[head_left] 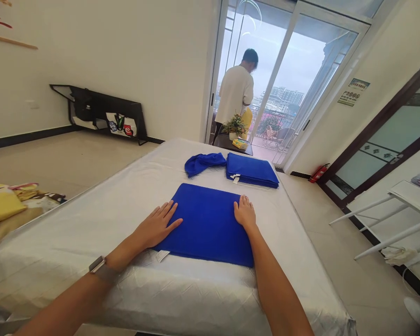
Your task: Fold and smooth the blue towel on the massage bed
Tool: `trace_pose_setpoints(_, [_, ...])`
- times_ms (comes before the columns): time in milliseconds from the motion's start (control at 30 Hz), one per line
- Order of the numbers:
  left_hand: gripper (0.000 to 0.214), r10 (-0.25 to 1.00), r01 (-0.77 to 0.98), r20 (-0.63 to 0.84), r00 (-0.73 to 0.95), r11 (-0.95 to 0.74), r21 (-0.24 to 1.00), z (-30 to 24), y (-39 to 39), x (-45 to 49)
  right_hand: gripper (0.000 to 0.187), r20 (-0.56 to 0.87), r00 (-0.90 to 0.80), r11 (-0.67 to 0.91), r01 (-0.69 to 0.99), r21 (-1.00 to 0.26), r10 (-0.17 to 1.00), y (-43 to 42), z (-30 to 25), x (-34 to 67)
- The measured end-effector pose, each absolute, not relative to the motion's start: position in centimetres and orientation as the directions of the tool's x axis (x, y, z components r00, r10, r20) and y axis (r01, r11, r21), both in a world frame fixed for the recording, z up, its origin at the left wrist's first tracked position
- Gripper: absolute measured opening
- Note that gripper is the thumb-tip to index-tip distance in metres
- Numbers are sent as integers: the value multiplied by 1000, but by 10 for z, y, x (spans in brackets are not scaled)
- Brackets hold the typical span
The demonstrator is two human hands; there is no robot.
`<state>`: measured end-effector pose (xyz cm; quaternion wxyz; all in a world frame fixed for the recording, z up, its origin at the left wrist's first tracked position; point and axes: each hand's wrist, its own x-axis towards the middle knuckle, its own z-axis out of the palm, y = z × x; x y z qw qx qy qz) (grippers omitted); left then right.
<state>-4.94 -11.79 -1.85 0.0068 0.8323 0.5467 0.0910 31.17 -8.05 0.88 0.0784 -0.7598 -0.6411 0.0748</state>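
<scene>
A folded blue towel [206,221] lies flat on the white-covered mattress [91,233] in front of me. My left hand [157,226] rests open, fingers flat, on the towel's left edge. My right hand [244,212] lies open and flat on its right edge. A white tag [163,255] sticks out at the towel's near left corner. Farther back sit a neat stack of folded blue towels [252,170] and a crumpled blue towel [203,163].
A person in a white shirt [235,93] stands at the open glass balcony door, back turned. A small dark table with a potted plant [235,126] stands behind the mattress. A white folding rack [388,214] is at right, yellow bedding [2,205] at left.
</scene>
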Motion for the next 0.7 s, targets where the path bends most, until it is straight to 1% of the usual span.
trace_pose_setpoints(100, [79,899,902,123,421,-429,46,-11,-112,-47,68,-3,166,-162,958,-236,986,-81,9,311])
trace_pose_setpoints(200, [84,883,895,167,438,-447,17,3,-101,-17,68,11,162,-154,956,-250,987,-82,8,311])
trace_pose_setpoints(267, [84,850,865,201,486,-501,26,13,-91,24,67,16,164,-154,956,-250,986,-82,8,311])
trace_pose_setpoints(400, [75,739,744,218,638,-664,71,24,-69,126,64,32,160,-149,963,-223,987,-84,9,312])
trace_pose_setpoints(500, [68,688,689,242,684,-718,96,22,-57,180,62,31,134,-125,973,-193,991,-86,9,313])
trace_pose_setpoints(600, [64,696,691,232,680,-714,113,13,-50,196,60,11,129,-125,976,-179,992,-86,9,314])
trace_pose_setpoints(700, [69,739,726,201,643,-672,146,1,-46,181,61,19,149,-142,969,-203,989,-86,9,312])
